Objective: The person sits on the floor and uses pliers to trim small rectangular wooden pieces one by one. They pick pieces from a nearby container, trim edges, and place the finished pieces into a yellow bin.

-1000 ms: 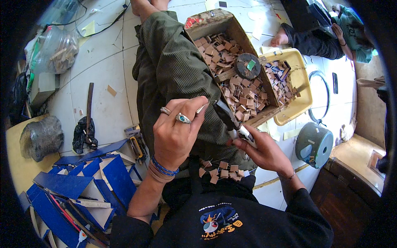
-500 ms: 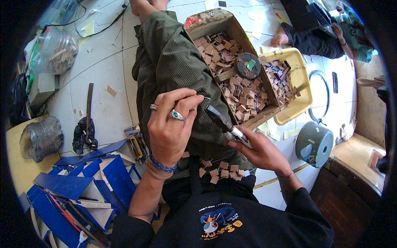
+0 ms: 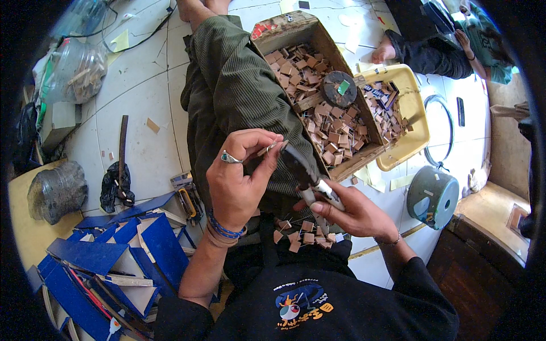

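Note:
My left hand [image 3: 239, 170] is closed in a pinch above my lap, a thin silvery wire piece between thumb and forefinger. My right hand [image 3: 361, 210] is wrapped round a pair of pliers [image 3: 302, 170] with pale grips, the handles spread apart. The dark jaws reach up to my left fingertips; whether they touch the wire is too small to tell. Below, several small brown square pieces with thin metal pins [image 3: 307, 232] lie in my lap. More such pieces fill a wooden box [image 3: 284, 25] beside my leg, where a dark round disc [image 3: 338, 92] rests on top.
A yellow tray [image 3: 420, 96] with more brown pieces adjoins the box. To the right are a wire coil [image 3: 452, 133] and a blue-grey cylinder [image 3: 435, 196]. Blue boards [image 3: 85, 253] are heaped at left, near a utility knife [image 3: 187, 204]. Another person [image 3: 432, 57] sits at upper right.
The pliers' handles have spread apart, and the jaws have come up to my left fingertips. My left hand has turned a little, and the wire sticks out less beyond its fingers.

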The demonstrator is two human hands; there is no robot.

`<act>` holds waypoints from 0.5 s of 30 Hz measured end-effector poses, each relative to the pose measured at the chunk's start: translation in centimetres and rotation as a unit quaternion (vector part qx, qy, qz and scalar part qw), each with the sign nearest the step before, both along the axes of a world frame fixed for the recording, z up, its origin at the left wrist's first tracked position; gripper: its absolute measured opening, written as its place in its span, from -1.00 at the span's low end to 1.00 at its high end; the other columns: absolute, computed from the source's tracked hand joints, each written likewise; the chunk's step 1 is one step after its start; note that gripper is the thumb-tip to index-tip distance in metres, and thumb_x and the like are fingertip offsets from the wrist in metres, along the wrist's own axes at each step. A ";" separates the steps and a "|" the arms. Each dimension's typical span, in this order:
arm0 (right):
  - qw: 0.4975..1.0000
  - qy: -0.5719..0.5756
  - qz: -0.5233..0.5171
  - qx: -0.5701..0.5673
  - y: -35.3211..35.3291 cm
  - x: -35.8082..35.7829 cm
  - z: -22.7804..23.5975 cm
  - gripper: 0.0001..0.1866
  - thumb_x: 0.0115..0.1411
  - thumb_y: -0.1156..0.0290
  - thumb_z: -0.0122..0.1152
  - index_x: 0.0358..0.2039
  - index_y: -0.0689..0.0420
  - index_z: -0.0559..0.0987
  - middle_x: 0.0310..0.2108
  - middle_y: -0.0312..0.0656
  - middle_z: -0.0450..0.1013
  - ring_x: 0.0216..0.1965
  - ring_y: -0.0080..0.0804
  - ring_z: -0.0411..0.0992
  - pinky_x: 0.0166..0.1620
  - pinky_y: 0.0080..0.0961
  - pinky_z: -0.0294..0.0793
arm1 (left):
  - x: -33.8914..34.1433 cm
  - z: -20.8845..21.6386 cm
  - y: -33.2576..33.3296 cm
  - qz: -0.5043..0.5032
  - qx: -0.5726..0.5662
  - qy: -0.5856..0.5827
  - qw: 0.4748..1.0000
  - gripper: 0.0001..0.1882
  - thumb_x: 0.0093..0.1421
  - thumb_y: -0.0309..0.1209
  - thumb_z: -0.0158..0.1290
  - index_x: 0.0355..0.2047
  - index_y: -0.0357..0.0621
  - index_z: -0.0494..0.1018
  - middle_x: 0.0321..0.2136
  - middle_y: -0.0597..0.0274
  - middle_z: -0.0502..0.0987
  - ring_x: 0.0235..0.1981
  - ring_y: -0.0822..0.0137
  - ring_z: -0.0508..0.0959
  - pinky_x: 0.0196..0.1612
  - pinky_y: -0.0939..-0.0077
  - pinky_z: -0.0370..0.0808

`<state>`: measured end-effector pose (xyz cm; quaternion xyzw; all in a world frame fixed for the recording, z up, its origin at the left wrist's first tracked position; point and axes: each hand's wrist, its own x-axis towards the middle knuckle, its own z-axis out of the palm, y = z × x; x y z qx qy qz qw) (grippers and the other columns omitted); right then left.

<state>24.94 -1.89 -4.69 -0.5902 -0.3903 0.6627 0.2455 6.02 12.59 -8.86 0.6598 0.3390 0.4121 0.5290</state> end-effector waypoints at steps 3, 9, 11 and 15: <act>0.999 0.005 0.044 -0.001 0.2 -0.5 0.0 -0.56 0.49 0.24 0.14 0.25 0.20 0.44 0.03 -0.18 0.65 -0.09 -0.52 0.58 -0.03 -0.46 0.53 | -0.1 0.0 0.0 -0.015 0.012 0.011 1.000 -0.73 0.17 -0.72 0.27 -0.16 -0.23 0.51 -0.17 0.12 0.65 -0.12 0.29 0.71 -0.09 0.46 0.68; 0.998 0.009 0.045 -0.031 0.3 -0.5 0.2 -0.52 0.49 0.20 0.14 0.28 0.22 0.42 0.03 -0.21 0.65 -0.14 -0.56 0.55 -0.11 -0.51 0.52 | -0.5 0.5 0.2 -0.026 0.081 0.081 0.993 -0.72 0.15 -0.70 0.29 -0.17 -0.20 0.51 -0.18 0.12 0.65 -0.13 0.27 0.71 -0.07 0.44 0.66; 0.999 0.031 0.032 -0.026 0.3 -0.5 0.1 -0.51 0.50 0.18 0.14 0.28 0.22 0.41 0.03 -0.23 0.65 -0.16 -0.58 0.54 -0.13 -0.53 0.51 | -0.4 0.5 0.1 -0.021 0.071 0.085 0.994 -0.75 0.17 -0.64 0.33 -0.22 -0.19 0.51 -0.23 0.12 0.67 -0.17 0.29 0.70 -0.07 0.44 0.63; 0.999 0.022 0.030 -0.034 0.1 -0.8 -0.4 -0.50 0.50 0.15 0.12 0.28 0.21 0.42 0.01 -0.24 0.65 -0.18 -0.61 0.52 -0.15 -0.55 0.49 | -0.6 0.4 0.2 -0.033 0.092 0.092 0.991 -0.69 0.15 -0.71 0.26 -0.13 -0.19 0.51 -0.16 0.15 0.64 -0.12 0.22 0.71 -0.07 0.42 0.67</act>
